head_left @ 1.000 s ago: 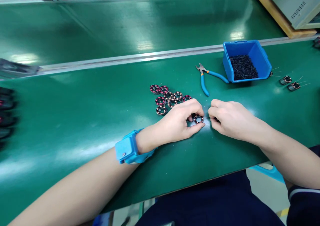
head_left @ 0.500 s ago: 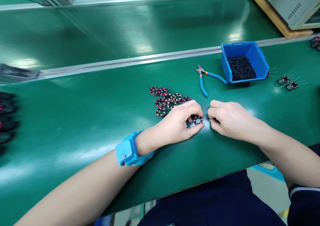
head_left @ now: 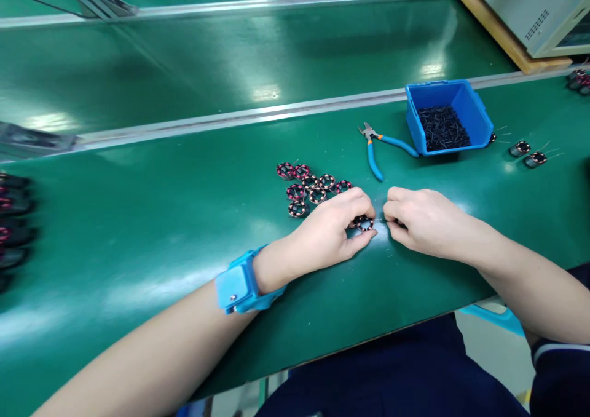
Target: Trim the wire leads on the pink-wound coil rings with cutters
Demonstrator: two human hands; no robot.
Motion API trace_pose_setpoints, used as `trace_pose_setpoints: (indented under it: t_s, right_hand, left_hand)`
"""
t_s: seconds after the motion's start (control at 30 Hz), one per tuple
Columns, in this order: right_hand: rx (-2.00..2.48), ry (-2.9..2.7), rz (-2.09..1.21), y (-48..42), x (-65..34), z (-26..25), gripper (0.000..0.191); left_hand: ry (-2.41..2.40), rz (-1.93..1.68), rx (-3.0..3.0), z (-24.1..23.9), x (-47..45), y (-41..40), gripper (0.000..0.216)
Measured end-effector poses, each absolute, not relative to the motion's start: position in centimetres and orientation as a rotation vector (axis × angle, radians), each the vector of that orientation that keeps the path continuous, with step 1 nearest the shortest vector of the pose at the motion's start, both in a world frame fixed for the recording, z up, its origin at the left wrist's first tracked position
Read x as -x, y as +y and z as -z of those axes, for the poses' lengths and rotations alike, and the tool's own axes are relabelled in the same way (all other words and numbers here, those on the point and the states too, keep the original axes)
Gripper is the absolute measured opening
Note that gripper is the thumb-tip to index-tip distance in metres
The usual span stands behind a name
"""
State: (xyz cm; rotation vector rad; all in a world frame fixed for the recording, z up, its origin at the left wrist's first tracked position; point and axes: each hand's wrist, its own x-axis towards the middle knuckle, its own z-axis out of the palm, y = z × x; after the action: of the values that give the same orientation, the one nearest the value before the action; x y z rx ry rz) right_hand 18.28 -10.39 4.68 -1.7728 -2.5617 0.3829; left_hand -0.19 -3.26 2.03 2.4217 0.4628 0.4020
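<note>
My left hand [head_left: 338, 223], with a blue strap on its wrist, grips a small ring-shaped wound coil [head_left: 365, 224] between thumb and fingers, just above the green table. Close to the coil's right side, my right hand [head_left: 417, 221] is closed in a pinch. What its fingertips hold is too small and hidden to make out. Beyond my left hand sits a cluster of similar coils [head_left: 317, 195], some with copper-coloured and some with pink windings.
Blue-handled cutting pliers [head_left: 377, 158] lie opened beyond my hands. A blue bin [head_left: 483, 119] of short black pieces stands to their right. Further right are coils [head_left: 535, 159] with long wire leads. Blurred dark coils [head_left: 16, 220] line the left edge. A metal rail [head_left: 249, 114] crosses behind.
Both hands keep nearly the same pose at the coil. The whole view has shifted slightly; the pliers, bin and coil cluster have not moved on the table.
</note>
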Motion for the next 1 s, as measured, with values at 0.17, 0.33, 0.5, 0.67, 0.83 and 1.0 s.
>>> trace_pose_setpoints:
  t_s: [0.17, 0.33, 0.5, 0.67, 0.83, 1.0]
  right_hand:
    - [1.781, -2.554, -0.406, -10.37, -18.34, -4.78, 0.016]
    - [1.81, -2.549, -0.405, -10.34, -18.41, -4.87, 0.016]
    - [1.807, -2.567, -0.362, -10.33, -18.31, -4.81, 0.017]
    - [1.829, -2.573, -0.328, -10.34, -18.0, -4.75, 0.02]
    - [1.834, -2.58, -0.336, -10.39, -17.89, -4.81, 0.021]
    - [1.834, -2.579, -0.339, -10.44, -17.87, -4.83, 0.02]
  left_hand:
    - [0.448, -0.403, -2.438, -1.96, 0.19, -3.21, 0.005]
    - [0.46, -0.379, -2.44, -2.14, 0.16, -3.25, 0.005]
    - [0.444, -0.39, -2.446, -2.03, 0.15, -3.14, 0.005]
    - [0.428, -0.403, -2.437, -1.81, 0.18, -3.0, 0.005]
    - [0.425, -0.406, -2.416, -1.97, 0.2, -3.02, 0.006]
    - [0.43, -0.402, -2.405, -2.04, 0.18, -3.06, 0.006]
